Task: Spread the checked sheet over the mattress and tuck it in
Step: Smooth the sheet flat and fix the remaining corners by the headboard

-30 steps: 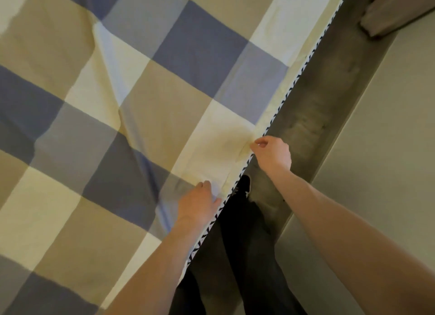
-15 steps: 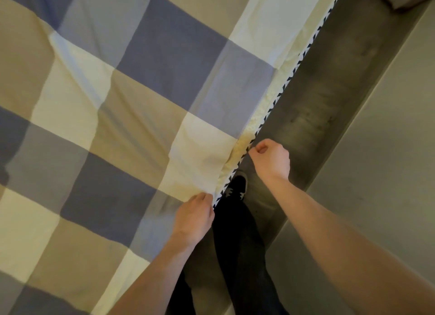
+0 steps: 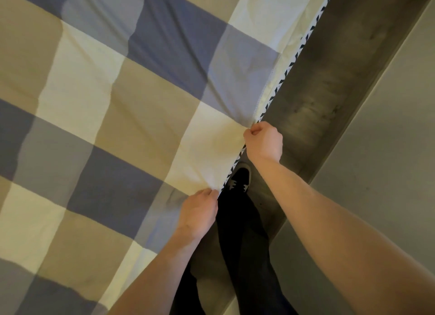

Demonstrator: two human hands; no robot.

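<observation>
- Firstly, at left: the checked sheet [image 3: 117, 126], in cream, tan and blue-grey squares, lies spread across the mattress. It is lightly creased, and its hem reaches the near edge.
- Left hand [image 3: 199, 214]: knuckles up, with the fingers curled over the sheet's hem beside a cream square, grasping it at the mattress edge.
- Black trouser leg [image 3: 244, 244] and black shoe [image 3: 239, 179] with white marks: on the floor beside the bed, between the two forearms.
- Right hand [image 3: 264, 144]: clenched, pinching the hem farther along the same edge. Folds radiate from the grip.
- Mattress [image 3: 284, 63]: a pale strip shows uncovered beyond the right hand, bordered by a black-and-white triangle trim [image 3: 302, 43].
- Grey floor strip [image 3: 329, 91], then a paler flat surface [image 3: 388, 161], at right.
</observation>
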